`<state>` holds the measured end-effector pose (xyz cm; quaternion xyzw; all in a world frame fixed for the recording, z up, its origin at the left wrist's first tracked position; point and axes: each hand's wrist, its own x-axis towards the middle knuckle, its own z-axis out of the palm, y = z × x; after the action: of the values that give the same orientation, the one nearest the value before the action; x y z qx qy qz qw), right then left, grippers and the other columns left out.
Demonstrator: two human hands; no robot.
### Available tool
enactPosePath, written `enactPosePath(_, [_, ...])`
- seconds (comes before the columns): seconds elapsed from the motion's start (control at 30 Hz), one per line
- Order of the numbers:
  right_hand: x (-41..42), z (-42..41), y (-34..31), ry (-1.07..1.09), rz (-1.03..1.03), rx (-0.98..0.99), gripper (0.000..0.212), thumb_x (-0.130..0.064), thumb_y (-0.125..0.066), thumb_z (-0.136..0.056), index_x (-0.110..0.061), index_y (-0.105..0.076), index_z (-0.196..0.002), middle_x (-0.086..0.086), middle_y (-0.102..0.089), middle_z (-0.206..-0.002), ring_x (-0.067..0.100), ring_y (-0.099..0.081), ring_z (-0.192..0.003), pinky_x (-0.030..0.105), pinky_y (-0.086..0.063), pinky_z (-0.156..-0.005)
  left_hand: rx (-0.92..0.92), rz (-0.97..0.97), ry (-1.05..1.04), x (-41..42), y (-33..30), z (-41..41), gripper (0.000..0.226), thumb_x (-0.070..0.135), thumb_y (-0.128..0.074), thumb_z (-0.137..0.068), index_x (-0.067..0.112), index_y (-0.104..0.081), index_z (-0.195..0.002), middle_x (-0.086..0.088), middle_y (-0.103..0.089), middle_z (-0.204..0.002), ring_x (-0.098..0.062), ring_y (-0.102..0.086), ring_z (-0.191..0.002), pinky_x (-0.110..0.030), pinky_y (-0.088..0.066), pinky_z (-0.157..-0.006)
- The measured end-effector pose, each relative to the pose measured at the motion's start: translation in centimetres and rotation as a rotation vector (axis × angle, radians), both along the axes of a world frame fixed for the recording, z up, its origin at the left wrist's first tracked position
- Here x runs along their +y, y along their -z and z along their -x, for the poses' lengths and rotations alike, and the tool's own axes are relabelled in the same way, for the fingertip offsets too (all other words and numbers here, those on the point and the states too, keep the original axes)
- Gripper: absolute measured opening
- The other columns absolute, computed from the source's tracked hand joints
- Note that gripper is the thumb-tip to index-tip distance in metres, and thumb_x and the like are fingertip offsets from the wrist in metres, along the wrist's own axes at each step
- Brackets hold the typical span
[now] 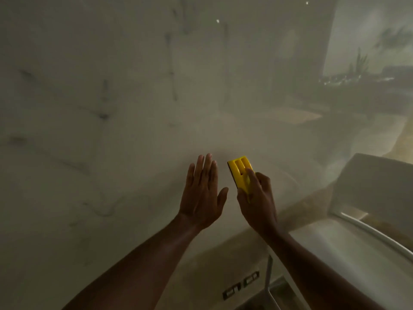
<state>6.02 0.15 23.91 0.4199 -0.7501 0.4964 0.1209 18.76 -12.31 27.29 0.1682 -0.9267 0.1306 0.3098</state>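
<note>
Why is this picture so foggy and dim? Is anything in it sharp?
Head view: dim, with a pale haze over everything; the yellow sanding block, the left hand and the right hand show clearest; the wall is soft; the white rail at right looks bowed by the wide lens.

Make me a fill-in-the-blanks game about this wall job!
1. The right hand grips a ____ block.
2. The left hand lies flat against the wall, holding ____.
3. Low on the wall sit ____ dark sockets.

Missing words: yellow; nothing; two.
</note>
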Motion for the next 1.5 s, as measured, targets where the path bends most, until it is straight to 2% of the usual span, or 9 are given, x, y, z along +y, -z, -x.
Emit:
enactPosePath(0.23, [-4.9, -7.8, -11.9, -0.082, 0.270, 0.161, 0.071, -0.003, -0.072, -0.087, -0.005, -0.041, -0.151, 0.019, -0.044, -0.134, 0.028, -0.052, -0.115, 0.026, -0.046, -0.082, 0.222, 0.220, -0.001, -5.1, -13.1, -10.1, 0.075, 0.043, -0.041, -0.108, -0.012, -0.031, -0.159, -0.033, -0.022, -0.170, -0.048, -0.016, -0.160, -0.061, -0.020, -0.131])
enactPosePath(0.37, [-7.7, -12.2, -18.3, -0.138, 0.399, 0.252, 0.071, -0.002, -0.071, -0.086, -0.006, -0.042, -0.150, 0.019, -0.045, -0.133, 0.027, -0.051, -0.116, 0.012, -0.037, -0.088, 0.302, 0.334, -0.068, -7.9, -19.8, -16.4, 0.076, 0.043, -0.040, -0.108, -0.013, -0.029, -0.158, -0.035, -0.021, -0.169, -0.050, -0.016, -0.160, -0.060, -0.016, -0.131])
enactPosePath(0.7, [-14.5, -22.3, -32.4, -0.276, 0.591, 0.402, 0.066, -0.023, -0.062, -0.086, -0.012, -0.044, -0.148, 0.019, -0.045, -0.132, 0.029, -0.052, -0.114, 0.019, -0.041, -0.087, 0.422, 0.468, -0.304, -13.3, -31.0, -32.8, 0.075, 0.039, -0.041, -0.108, -0.016, -0.028, -0.158, -0.037, -0.019, -0.168, -0.054, -0.016, -0.158, -0.061, -0.015, -0.130])
enactPosePath(0.83, [-17.2, -24.7, -36.7, -0.300, 0.606, 0.459, 0.067, -0.020, -0.064, -0.086, -0.014, -0.042, -0.150, 0.019, -0.044, -0.132, 0.030, -0.051, -0.116, 0.014, -0.037, -0.084, 0.447, 0.492, -0.423, -15.3, -33.7, -38.6, 0.077, 0.042, -0.034, -0.108, -0.016, -0.027, -0.158, -0.038, -0.018, -0.168, -0.055, -0.015, -0.158, -0.062, -0.016, -0.131])
enactPosePath(1.0, [-20.4, -27.9, -40.8, -0.300, 0.579, 0.506, 0.069, -0.018, -0.066, -0.087, -0.017, -0.040, -0.151, 0.017, -0.044, -0.132, 0.035, -0.050, -0.115, 0.038, -0.052, -0.090, 0.478, 0.488, -0.539, -18.1, -35.3, -44.3, 0.080, 0.044, -0.031, -0.108, -0.016, -0.025, -0.159, -0.037, -0.017, -0.169, -0.054, -0.014, -0.158, -0.062, -0.017, -0.131])
enactPosePath(1.13, [-22.4, -30.4, -42.3, -0.275, 0.555, 0.603, 0.068, -0.020, -0.067, -0.087, -0.016, -0.043, -0.150, 0.019, -0.045, -0.134, 0.041, -0.050, -0.116, 0.049, -0.052, -0.091, 0.488, 0.448, -0.588, -20.1, -34.6, -46.7, 0.081, 0.046, -0.028, -0.107, -0.015, -0.022, -0.160, -0.036, -0.015, -0.170, -0.052, -0.011, -0.159, -0.061, -0.016, -0.131])
enactPosePath(1.27, [-24.0, -32.5, -42.5, -0.158, 0.563, 0.712, 0.065, -0.021, -0.066, -0.087, -0.016, -0.046, -0.149, 0.021, -0.047, -0.139, 0.044, -0.049, -0.117, 0.051, -0.049, -0.089, 0.528, 0.450, -0.582, -21.8, -33.9, -47.5, 0.080, 0.046, -0.032, -0.106, -0.014, -0.025, -0.160, -0.035, -0.019, -0.169, -0.051, -0.015, -0.159, -0.062, -0.019, -0.130])
enactPosePath(1.43, [-25.7, -36.0, -41.8, -0.053, 0.609, 0.649, 0.063, -0.021, -0.063, -0.090, -0.019, -0.044, -0.150, 0.019, -0.044, -0.148, 0.042, -0.047, -0.123, 0.050, -0.046, -0.088, 0.582, 0.539, -0.577, -23.3, -33.4, -47.4, 0.076, 0.044, -0.034, -0.107, -0.011, -0.032, -0.159, -0.032, -0.024, -0.169, -0.048, -0.020, -0.159, -0.060, -0.020, -0.130])
enactPosePath(1.5, [-26.4, -38.0, -40.6, -0.104, 0.596, 0.841, 0.061, -0.022, -0.059, -0.090, -0.021, -0.046, -0.149, 0.018, -0.044, -0.149, 0.041, -0.049, -0.121, 0.048, -0.046, -0.087, 0.594, 0.565, -0.569, -23.6, -33.4, -47.5, 0.075, 0.044, -0.035, -0.107, -0.012, -0.034, -0.158, -0.032, -0.026, -0.169, -0.048, -0.021, -0.159, -0.060, -0.021, -0.129])
